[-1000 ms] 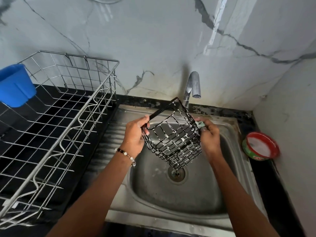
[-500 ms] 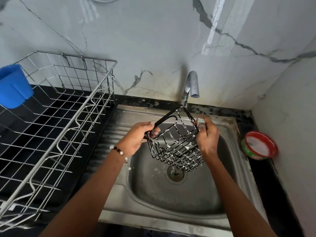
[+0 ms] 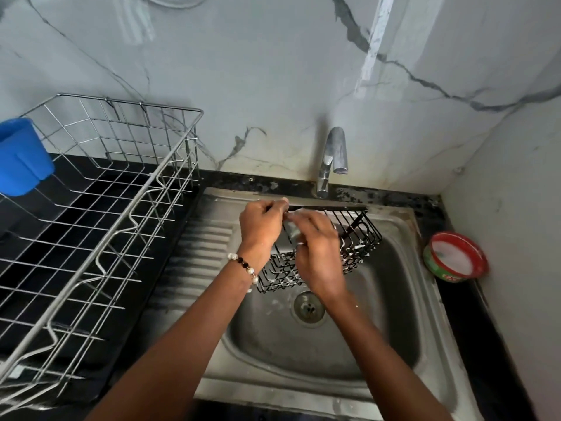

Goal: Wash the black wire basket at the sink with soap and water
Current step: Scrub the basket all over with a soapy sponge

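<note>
The black wire basket [image 3: 361, 230] hangs over the steel sink [image 3: 379, 323], just below the tap [image 3: 334, 153], with white suds on its lower wires. My left hand [image 3: 261, 226] grips the left end of its top rim. My right hand [image 3: 318, 256] lies across the basket's front, close to the left hand and blurred by motion. Its fingers curl round a small pale scrub pad [image 3: 292, 230] pressed to the wires. No water runs from the tap.
A red and green tub of white soap [image 3: 455, 258] sits on the black counter to the right of the sink. A large steel dish rack [image 3: 106, 214] fills the counter on the left, with a blue cup [image 3: 21, 156] at its far corner. The drain [image 3: 309, 306] is open below the basket.
The basket has turned so its long side faces me and its rim lies level. My right hand has moved from the basket's right side across to the left, near my left hand.
</note>
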